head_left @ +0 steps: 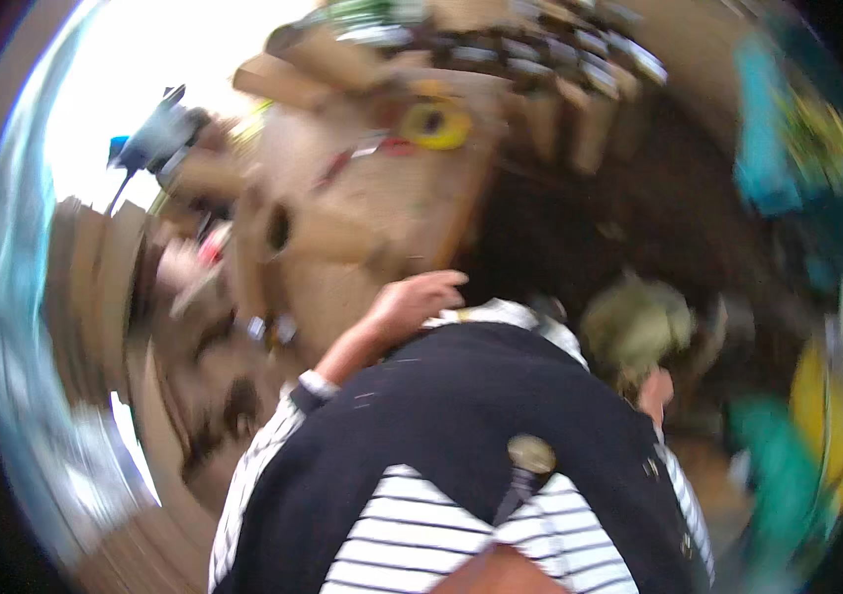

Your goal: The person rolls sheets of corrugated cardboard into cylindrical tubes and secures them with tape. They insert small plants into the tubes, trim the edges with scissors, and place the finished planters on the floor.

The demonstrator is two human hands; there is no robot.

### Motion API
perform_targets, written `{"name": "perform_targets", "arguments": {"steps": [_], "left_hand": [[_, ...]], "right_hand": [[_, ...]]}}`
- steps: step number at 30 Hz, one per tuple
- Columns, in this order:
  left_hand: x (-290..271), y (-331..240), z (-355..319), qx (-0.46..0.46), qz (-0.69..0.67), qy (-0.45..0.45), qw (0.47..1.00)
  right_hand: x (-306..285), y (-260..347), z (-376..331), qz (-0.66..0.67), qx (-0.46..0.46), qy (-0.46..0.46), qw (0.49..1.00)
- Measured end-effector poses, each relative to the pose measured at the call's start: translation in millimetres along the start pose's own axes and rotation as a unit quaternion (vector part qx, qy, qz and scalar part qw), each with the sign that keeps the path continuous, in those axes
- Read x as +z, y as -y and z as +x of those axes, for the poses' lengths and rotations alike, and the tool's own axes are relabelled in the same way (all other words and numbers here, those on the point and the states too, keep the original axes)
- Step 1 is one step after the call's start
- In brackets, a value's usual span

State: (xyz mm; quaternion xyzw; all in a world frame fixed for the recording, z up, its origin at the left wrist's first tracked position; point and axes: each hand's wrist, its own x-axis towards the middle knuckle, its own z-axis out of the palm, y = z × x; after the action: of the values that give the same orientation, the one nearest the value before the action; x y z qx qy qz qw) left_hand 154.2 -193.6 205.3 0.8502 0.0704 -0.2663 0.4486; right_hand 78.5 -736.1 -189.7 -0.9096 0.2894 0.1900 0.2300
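Observation:
Motion blurs the whole view. My left hand [417,302] is in front of my dark apron [461,396], beside the near end of a table. Its fingers stretch to the right, and I see nothing in them. Low on the right, my right hand [654,389] hangs by my side, its fingers smeared. Just beyond it is a pale yellow-green rounded bundle [636,322]; whether the hand grips it, I cannot tell. On the table lie a yellow ring-shaped roll [435,123] and a red-handled tool [342,163], both away from my hands.
The brown tabletop [397,198] stretches away ahead, with cardboard-coloured pieces [313,69] at its far end. Several dark and pale items stand in rows [540,49] behind it. Dark floor [629,188] lies to its right. Green [783,475] and yellow [827,416] blurred objects are at the right.

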Motion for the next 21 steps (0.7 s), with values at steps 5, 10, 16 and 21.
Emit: {"name": "perform_targets", "arguments": {"steps": [5,10,16,21], "left_hand": [[-3.8,39.6,-45.9,-0.018,-0.033,-0.123,0.992],[19.0,108.6,-81.9,-0.082,-0.086,-0.206,0.971],[14.7,283.1,-95.0,-0.125,-0.298,-0.449,0.833],[-7.0,469.8,-111.0,-0.230,-0.386,-0.627,0.636]], "right_hand": [[-33.5,163.4,-0.4,0.165,-0.045,0.162,0.972],[-63.9,378.2,-31.5,0.085,-0.364,0.246,0.894],[-51.3,534.9,-141.9,0.107,-0.482,0.318,0.809],[-8.8,566.9,-234.2,-0.143,-0.540,0.406,0.723]]}}
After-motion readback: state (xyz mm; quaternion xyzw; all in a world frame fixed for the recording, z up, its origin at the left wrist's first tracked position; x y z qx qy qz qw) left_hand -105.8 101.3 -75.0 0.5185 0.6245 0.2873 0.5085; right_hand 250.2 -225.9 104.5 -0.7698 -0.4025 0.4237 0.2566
